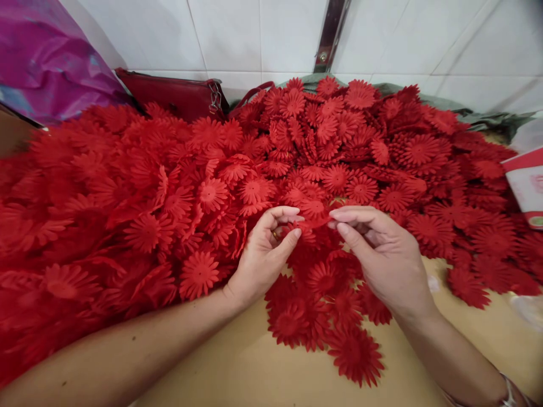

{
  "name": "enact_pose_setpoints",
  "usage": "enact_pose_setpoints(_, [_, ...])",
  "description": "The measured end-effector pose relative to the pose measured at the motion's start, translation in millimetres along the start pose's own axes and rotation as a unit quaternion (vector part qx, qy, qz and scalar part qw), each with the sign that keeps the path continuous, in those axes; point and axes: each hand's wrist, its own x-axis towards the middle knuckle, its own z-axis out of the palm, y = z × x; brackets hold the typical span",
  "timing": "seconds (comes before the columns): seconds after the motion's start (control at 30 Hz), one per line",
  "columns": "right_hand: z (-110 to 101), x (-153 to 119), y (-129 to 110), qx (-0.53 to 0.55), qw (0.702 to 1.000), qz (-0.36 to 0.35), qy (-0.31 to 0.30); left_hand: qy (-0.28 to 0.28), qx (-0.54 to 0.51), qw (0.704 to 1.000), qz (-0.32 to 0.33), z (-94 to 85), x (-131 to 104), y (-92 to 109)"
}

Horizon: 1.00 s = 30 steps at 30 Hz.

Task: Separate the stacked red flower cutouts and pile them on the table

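Note:
Both of my hands meet over a heap of red artificial flower pieces with thin pointed petals. My left hand wears a ring; its thumb and index finger are apart, close to the edge of a red flower piece. My right hand has thumb and fingers closed on the edge of that red flower piece, which lies between the two hands. Beneath them, several loose red flower pieces rest on the tan tabletop. My fingers partly hide the held piece, and its outline is blurred.
Big piles of red flower pieces spread left, behind and right. A dark red bag leans at the white tiled wall. Purple plastic stands at the back left, and a red-and-white container at the right edge.

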Motion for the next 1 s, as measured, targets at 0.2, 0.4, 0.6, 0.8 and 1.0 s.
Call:
enact_pose_setpoints(0.2, [0,0,-2,-0.018,0.999,0.012,0.030,0.013,0.012,1.000,0.006,-0.6,0,-2])
enact_pose_setpoints(0.4, [1,-3,-1,-0.030,0.998,0.011,0.054,0.022,-0.007,0.999,-0.022,0.3,-2,3])
enact_pose_setpoints(0.6, [-3,0,-2,-0.058,0.990,-0.009,0.132,0.057,0.083,0.992,0.072,1.5,-7,10])
enact_pose_setpoints(0.8, [-9,5,0,-0.079,0.980,-0.023,0.184,-0.011,0.223,0.947,0.231,-1.1,-20,23])
enact_pose_setpoints(1.0, [-28,20,11,-0.057,0.973,-0.031,0.223,-0.348,0.302,0.800,0.386,8.8,-36,36])
